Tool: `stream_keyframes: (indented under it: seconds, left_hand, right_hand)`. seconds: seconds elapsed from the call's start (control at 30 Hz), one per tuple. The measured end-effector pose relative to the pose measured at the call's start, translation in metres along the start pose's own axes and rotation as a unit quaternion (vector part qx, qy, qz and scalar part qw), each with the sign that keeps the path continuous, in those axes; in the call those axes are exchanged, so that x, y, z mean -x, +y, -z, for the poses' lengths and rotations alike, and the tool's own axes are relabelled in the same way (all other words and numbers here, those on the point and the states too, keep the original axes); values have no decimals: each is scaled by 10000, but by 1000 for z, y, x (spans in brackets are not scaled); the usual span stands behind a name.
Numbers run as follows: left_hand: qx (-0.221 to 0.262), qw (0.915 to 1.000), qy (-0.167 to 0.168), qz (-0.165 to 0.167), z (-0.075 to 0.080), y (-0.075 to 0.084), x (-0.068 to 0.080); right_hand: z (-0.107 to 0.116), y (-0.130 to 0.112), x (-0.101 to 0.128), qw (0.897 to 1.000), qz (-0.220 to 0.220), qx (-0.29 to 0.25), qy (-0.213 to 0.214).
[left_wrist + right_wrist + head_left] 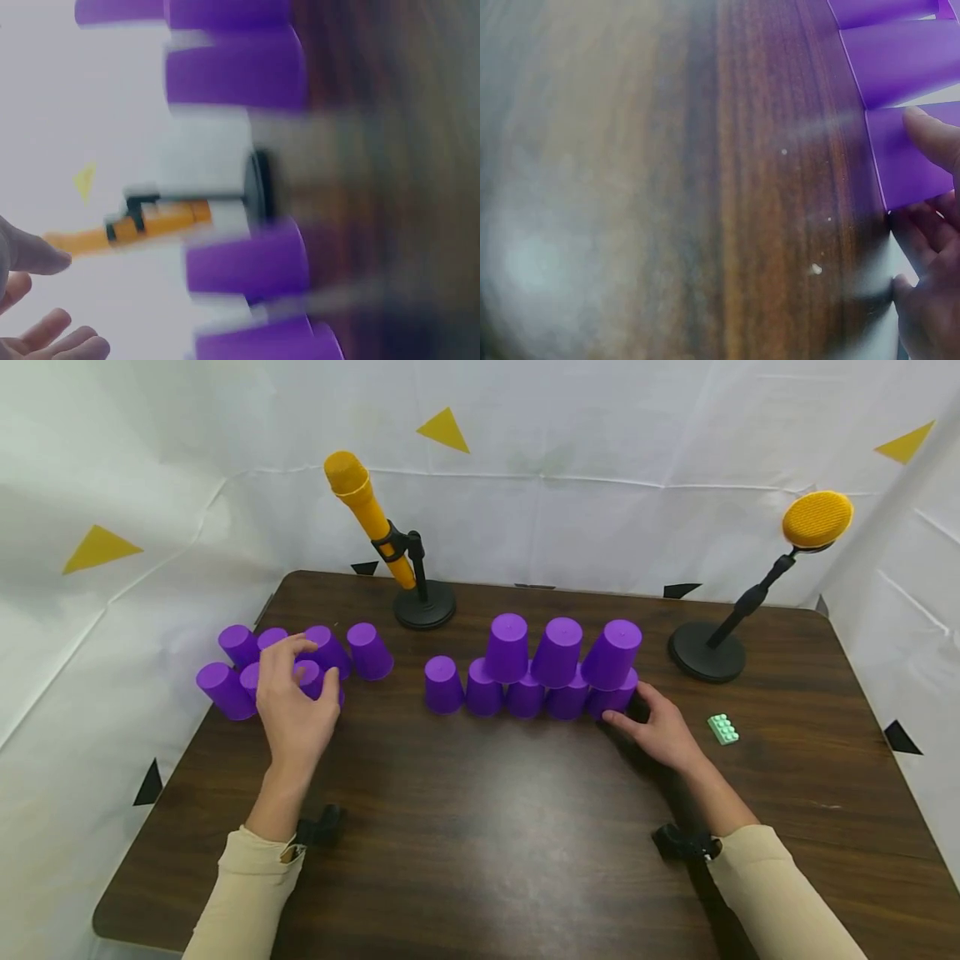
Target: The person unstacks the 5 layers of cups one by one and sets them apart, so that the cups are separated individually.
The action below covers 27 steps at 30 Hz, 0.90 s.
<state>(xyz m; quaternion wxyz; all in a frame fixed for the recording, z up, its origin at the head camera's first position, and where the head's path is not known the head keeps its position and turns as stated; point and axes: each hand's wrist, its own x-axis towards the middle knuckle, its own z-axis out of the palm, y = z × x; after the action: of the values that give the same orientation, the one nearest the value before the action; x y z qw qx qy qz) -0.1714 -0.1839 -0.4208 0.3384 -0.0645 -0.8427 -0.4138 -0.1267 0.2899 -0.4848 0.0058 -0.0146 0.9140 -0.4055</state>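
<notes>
My right hand [660,731] grips the rightmost bottom purple cup [907,161], thumb across its front and fingers at its far side. That cup ends a row of several upside-down cups on the table. Three more upturned cups [558,652] sit on the row's tops, while the leftmost bottom cup [443,687] bears none. At the left, my left hand [292,702] hovers over a group of upturned purple cups [225,691], hiding part of it. Its thumb and fingers are spread with nothing between them; the left wrist view is blurred.
On the brown table [480,835], a yellow microphone [367,514] on a black stand rises at the back, left of the stacked cups. Another yellow-headed microphone [817,518] stands at the back right. A mint-green toy brick [723,729] lies right of my right hand. White sheeting [570,435] encloses the table.
</notes>
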Motion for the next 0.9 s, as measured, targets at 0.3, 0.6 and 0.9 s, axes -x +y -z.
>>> stream_keyframes:
  seconds: [0.3, 0.6, 0.9]
  left_hand:
    - [1214, 9805, -1335, -776, -65, 74, 17]
    - [1485, 9696, -1805, -730, -127, 111, 24]
    - [1518, 9726, -1676, -539, -142, 112, 25]
  right_hand:
    - [1, 1, 0, 9999, -86, 15, -73]
    - [1, 3, -2, 10000, 9, -25, 4]
    - [0, 4, -2, 10000, -22, -19, -86]
